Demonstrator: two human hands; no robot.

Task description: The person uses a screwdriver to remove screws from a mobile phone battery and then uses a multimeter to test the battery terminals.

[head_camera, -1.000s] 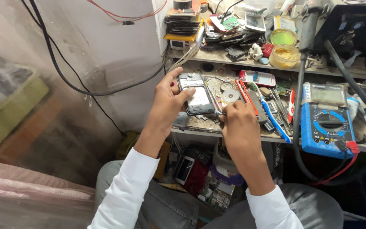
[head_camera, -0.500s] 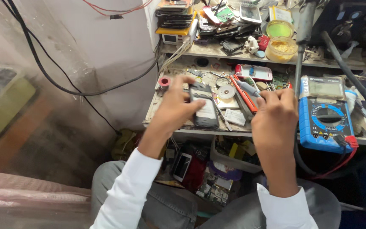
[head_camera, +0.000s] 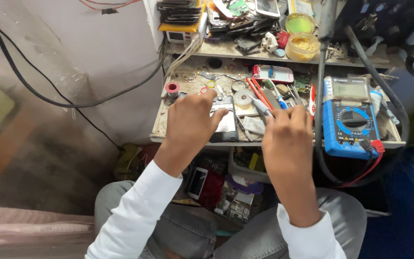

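- The phone (head_camera: 226,122) is lying flat on the bench (head_camera: 161,120) in the middle of the frame, its opened back facing up and its near end reaching the bench's front edge.
- The left hand (head_camera: 190,122) is resting on the phone's left side, fingers curled over its upper end and pressing it down; it is steadying the phone rather than lifting it.
- The right hand (head_camera: 288,136) is hovering just right of the phone, fingers closed around a thin tool (head_camera: 259,106) whose metal tip is pointing up and left, toward the disc (head_camera: 243,98) beside the phone.
- A small white label (head_camera: 254,125) is lying between the two hands, near the phone's right edge.
- Red-handled tools (head_camera: 257,91) are lying slantwise just above the right hand.
- A blue multimeter (head_camera: 350,122) is sitting at the right of the bench, well apart from the phone, with a red lead (head_camera: 372,163) hanging off its lower corner.
- A thick dark cable (head_camera: 318,120) is running down between the right hand and the multimeter.
- On the shelf (head_camera: 245,53) above, at the top of the frame, a stack of phones (head_camera: 178,9) is standing at the left and two yellowish tubs (head_camera: 302,45) at the right.
- A small red spool (head_camera: 171,88) is sitting at the bench's upper left, just above the left hand.
- Grey trousers (head_camera: 178,230) are filling the bottom of the frame.
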